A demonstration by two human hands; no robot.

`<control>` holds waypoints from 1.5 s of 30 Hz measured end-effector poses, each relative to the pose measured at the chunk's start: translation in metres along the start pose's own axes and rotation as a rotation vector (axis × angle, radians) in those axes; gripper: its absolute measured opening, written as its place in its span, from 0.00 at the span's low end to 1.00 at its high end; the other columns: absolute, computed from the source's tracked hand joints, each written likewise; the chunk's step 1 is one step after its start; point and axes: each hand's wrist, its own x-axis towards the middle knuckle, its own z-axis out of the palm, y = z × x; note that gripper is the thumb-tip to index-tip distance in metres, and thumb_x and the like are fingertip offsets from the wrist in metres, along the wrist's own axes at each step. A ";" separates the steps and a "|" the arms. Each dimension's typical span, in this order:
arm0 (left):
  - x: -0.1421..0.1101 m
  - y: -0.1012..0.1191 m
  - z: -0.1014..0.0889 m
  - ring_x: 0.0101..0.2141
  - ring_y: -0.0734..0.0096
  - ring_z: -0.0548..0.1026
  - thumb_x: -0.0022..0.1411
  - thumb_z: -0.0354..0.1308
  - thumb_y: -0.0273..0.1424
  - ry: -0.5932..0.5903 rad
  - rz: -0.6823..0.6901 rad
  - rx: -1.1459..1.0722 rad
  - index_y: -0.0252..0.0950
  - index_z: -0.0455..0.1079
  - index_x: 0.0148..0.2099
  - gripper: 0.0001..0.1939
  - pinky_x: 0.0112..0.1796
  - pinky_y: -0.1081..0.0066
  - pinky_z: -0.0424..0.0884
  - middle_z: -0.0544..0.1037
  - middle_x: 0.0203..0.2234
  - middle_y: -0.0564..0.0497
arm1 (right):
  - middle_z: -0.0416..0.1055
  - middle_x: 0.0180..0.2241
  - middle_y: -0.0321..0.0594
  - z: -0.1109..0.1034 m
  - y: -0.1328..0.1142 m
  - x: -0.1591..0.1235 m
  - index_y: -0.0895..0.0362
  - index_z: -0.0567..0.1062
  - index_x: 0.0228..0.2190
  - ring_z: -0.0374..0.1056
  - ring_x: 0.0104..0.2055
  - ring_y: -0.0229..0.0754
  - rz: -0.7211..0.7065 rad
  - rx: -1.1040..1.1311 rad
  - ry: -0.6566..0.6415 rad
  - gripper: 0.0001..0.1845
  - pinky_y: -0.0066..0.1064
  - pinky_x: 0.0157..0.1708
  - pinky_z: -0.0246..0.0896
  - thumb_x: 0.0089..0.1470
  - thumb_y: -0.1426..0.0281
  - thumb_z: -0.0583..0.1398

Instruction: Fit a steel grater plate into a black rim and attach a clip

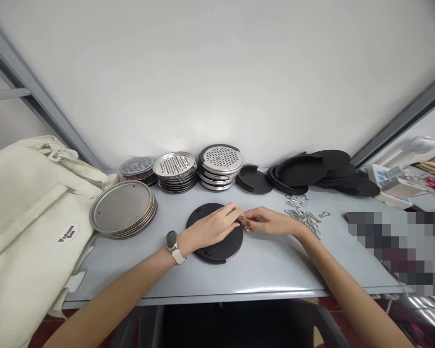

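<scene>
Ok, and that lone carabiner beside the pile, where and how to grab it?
Probably pinched across its long sides, from above and its right: the carabiner seems to lie flat on the tabletop, apart from the carabiner pile on its left, so that approach should be least likely to snag.

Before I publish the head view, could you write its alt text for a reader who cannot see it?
A person's left hand and right hand meet around a small shiny piece at the edge of a round black disc on a pale grey table. Behind stand stacks topped by round perforated metal plates; silvery metal clips lie loose to the right.
</scene>
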 end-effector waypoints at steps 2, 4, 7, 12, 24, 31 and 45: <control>0.000 0.000 0.000 0.41 0.67 0.72 0.67 0.45 0.25 -0.006 -0.004 -0.001 0.36 0.59 0.50 0.10 0.43 0.66 0.70 0.67 0.44 0.46 | 0.64 0.26 0.34 0.000 -0.001 0.000 0.58 0.65 0.26 0.58 0.29 0.35 0.005 0.000 0.001 0.10 0.27 0.31 0.54 0.55 0.67 0.50; 0.000 0.000 0.000 0.42 0.67 0.71 0.67 0.45 0.25 -0.006 -0.005 -0.001 0.36 0.59 0.50 0.10 0.43 0.66 0.70 0.66 0.44 0.46 | 0.64 0.26 0.35 0.000 -0.001 0.000 0.57 0.65 0.26 0.58 0.29 0.35 0.008 0.009 0.002 0.10 0.27 0.32 0.55 0.54 0.66 0.50; 0.000 0.000 0.000 0.42 0.67 0.71 0.67 0.45 0.24 -0.004 -0.003 0.000 0.36 0.59 0.50 0.10 0.44 0.66 0.70 0.66 0.44 0.46 | 0.65 0.27 0.35 0.000 -0.001 0.001 0.57 0.65 0.26 0.59 0.30 0.36 0.016 0.025 0.003 0.09 0.27 0.33 0.56 0.54 0.66 0.51; -0.001 0.001 -0.001 0.41 0.68 0.72 0.67 0.45 0.24 0.002 -0.005 -0.002 0.36 0.60 0.50 0.10 0.42 0.67 0.70 0.66 0.44 0.46 | 0.66 0.28 0.36 0.000 0.001 0.001 0.58 0.66 0.27 0.61 0.31 0.36 0.015 0.012 0.000 0.08 0.27 0.33 0.57 0.54 0.68 0.51; 0.000 0.000 0.000 0.40 0.68 0.71 0.67 0.44 0.25 0.007 0.000 -0.004 0.36 0.60 0.49 0.10 0.42 0.66 0.70 0.66 0.42 0.46 | 0.65 0.27 0.35 0.000 -0.003 0.000 0.58 0.66 0.27 0.59 0.29 0.35 0.014 0.033 0.014 0.10 0.27 0.32 0.56 0.55 0.65 0.51; -0.001 0.000 -0.001 0.41 0.68 0.71 0.67 0.45 0.24 0.000 0.001 0.014 0.36 0.60 0.49 0.10 0.43 0.67 0.69 0.66 0.42 0.46 | 0.65 0.26 0.35 0.001 -0.002 0.001 0.58 0.66 0.27 0.59 0.28 0.36 0.025 0.023 0.023 0.13 0.27 0.31 0.55 0.56 0.62 0.50; 0.001 -0.001 0.001 0.42 0.63 0.68 0.66 0.47 0.28 0.071 0.007 0.148 0.34 0.61 0.48 0.09 0.45 0.61 0.65 0.70 0.40 0.46 | 0.64 0.26 0.36 0.000 0.002 0.000 0.59 0.69 0.27 0.56 0.27 0.35 0.043 -0.044 0.034 0.21 0.28 0.28 0.54 0.58 0.56 0.49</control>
